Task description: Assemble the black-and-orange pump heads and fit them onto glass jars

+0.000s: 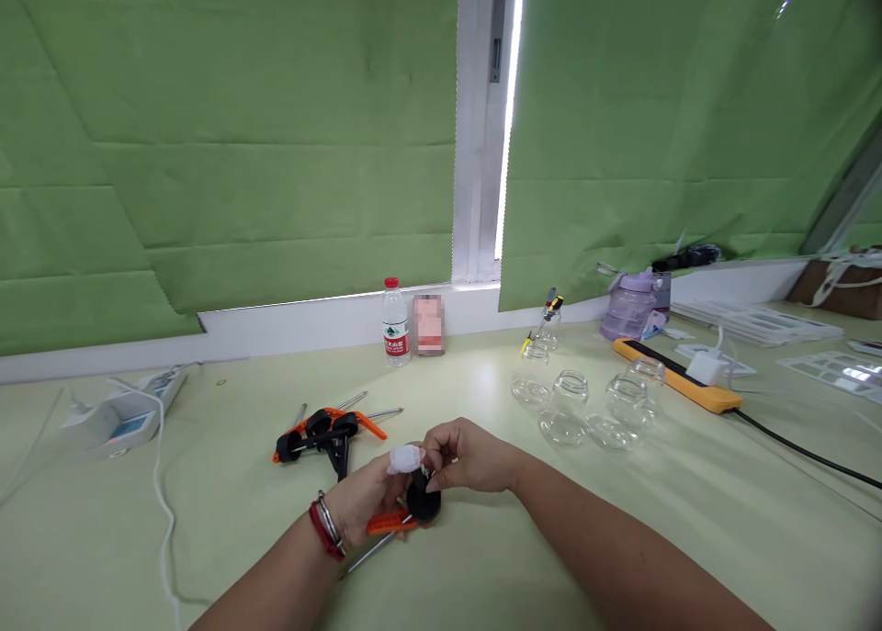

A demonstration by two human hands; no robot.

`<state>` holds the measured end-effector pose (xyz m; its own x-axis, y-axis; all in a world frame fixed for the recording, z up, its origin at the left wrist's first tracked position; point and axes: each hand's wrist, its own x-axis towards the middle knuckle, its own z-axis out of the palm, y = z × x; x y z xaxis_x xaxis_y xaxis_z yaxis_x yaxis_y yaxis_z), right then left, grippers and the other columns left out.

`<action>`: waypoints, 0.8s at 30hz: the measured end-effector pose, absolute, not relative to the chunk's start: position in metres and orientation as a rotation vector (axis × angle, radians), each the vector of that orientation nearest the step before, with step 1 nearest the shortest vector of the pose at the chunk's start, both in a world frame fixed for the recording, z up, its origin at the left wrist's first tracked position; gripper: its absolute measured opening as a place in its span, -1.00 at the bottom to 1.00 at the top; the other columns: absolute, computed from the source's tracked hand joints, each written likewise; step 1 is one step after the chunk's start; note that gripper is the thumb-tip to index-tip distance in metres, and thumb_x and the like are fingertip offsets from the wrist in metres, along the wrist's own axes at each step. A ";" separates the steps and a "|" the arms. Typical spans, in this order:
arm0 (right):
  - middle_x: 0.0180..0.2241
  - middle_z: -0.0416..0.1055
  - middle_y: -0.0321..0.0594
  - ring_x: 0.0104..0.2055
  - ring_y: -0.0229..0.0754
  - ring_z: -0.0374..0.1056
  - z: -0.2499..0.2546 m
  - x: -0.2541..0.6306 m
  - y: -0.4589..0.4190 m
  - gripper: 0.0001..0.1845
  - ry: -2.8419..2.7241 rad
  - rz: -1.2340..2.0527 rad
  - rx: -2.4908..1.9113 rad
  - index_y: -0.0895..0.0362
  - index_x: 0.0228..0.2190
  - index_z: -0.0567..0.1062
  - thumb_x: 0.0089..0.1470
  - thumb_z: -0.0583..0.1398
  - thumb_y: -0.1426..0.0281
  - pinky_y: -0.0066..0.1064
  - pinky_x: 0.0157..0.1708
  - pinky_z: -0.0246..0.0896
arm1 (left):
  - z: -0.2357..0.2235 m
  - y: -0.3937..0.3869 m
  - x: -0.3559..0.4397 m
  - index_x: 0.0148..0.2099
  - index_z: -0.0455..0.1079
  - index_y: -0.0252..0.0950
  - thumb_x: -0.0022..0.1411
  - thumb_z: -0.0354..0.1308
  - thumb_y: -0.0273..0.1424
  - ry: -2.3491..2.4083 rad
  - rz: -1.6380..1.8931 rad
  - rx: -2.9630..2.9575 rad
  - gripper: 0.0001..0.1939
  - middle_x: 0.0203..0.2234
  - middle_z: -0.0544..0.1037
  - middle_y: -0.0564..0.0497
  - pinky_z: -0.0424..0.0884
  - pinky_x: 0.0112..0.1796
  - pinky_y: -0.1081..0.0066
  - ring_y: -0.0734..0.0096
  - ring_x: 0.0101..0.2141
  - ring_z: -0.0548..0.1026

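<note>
My left hand (368, 498), with a white wrap on its thumb, is closed around a tool made of a black round piece (423, 505), an orange bar and a thin metal rod. The thumb and fingers of my right hand (469, 452) pinch the black part just above the round piece; the fingertips hide what is between them. A loose group of similar parts (321, 435), black round pieces, orange bars and metal rods, lies on the table beyond my left hand.
Several clear glass jars (569, 411) stand to the right, with screwdrivers (551, 308) in one behind. A yellow power strip (679, 374) and purple jug (628, 308) are farther right. A water bottle (396, 328) stands by the wall; a white power strip (144, 415) with cord lies left.
</note>
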<state>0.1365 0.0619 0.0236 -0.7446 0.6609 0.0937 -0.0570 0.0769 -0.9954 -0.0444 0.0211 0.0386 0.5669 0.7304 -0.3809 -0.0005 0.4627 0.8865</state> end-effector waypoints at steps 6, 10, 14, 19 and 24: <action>-0.49 0.30 -0.37 -0.45 -0.36 0.21 0.023 0.136 0.061 -0.63 -1.821 1.718 -0.594 0.20 -0.54 0.36 -0.34 0.42 0.34 -0.44 -0.38 0.17 | 0.040 0.020 -0.044 -0.11 0.28 -0.28 0.03 0.05 -0.08 0.861 0.529 0.987 -0.54 -0.48 0.47 -0.05 0.20 -0.67 0.51 0.29 -0.51 0.48; -0.49 0.30 -0.37 -0.43 -0.35 0.22 0.024 0.136 0.061 -0.62 -1.818 1.721 -0.587 0.20 -0.55 0.35 -0.35 0.42 0.33 -0.44 -0.37 0.17 | 0.039 0.021 -0.044 -0.11 0.29 -0.28 0.06 0.03 -0.09 0.842 0.528 0.984 -0.56 -0.49 0.45 -0.03 0.21 -0.67 0.51 0.28 -0.50 0.48; -0.48 0.31 -0.37 -0.44 -0.36 0.21 0.024 0.136 0.061 -0.62 -1.816 1.724 -0.588 0.20 -0.52 0.37 -0.35 0.42 0.35 -0.43 -0.38 0.18 | 0.039 0.020 -0.045 -0.15 0.31 -0.31 0.05 0.04 -0.07 0.844 0.523 0.984 -0.55 -0.49 0.46 -0.06 0.20 -0.66 0.50 0.28 -0.50 0.47; -0.50 0.30 -0.38 -0.45 -0.36 0.22 0.024 0.136 0.061 -0.62 -1.809 1.736 -0.592 0.20 -0.54 0.36 -0.35 0.42 0.33 -0.44 -0.39 0.19 | 0.040 0.020 -0.045 -0.18 0.31 -0.31 0.05 0.04 -0.07 0.835 0.522 0.991 -0.57 -0.52 0.45 -0.04 0.21 -0.66 0.50 0.28 -0.50 0.47; -0.50 0.30 -0.38 -0.45 -0.37 0.22 0.024 0.135 0.060 -0.60 -1.809 1.739 -0.582 0.20 -0.54 0.35 -0.37 0.43 0.31 -0.44 -0.38 0.19 | 0.040 0.021 -0.044 -0.17 0.32 -0.31 0.05 0.03 -0.06 0.829 0.518 1.005 -0.55 -0.51 0.46 -0.05 0.21 -0.66 0.50 0.29 -0.51 0.46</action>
<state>0.1353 0.0604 0.0237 -0.7500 0.6545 0.0957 -0.0696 0.0658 -0.9954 -0.0442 0.0207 0.0399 0.5956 0.7169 -0.3624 -0.0121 0.4591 0.8883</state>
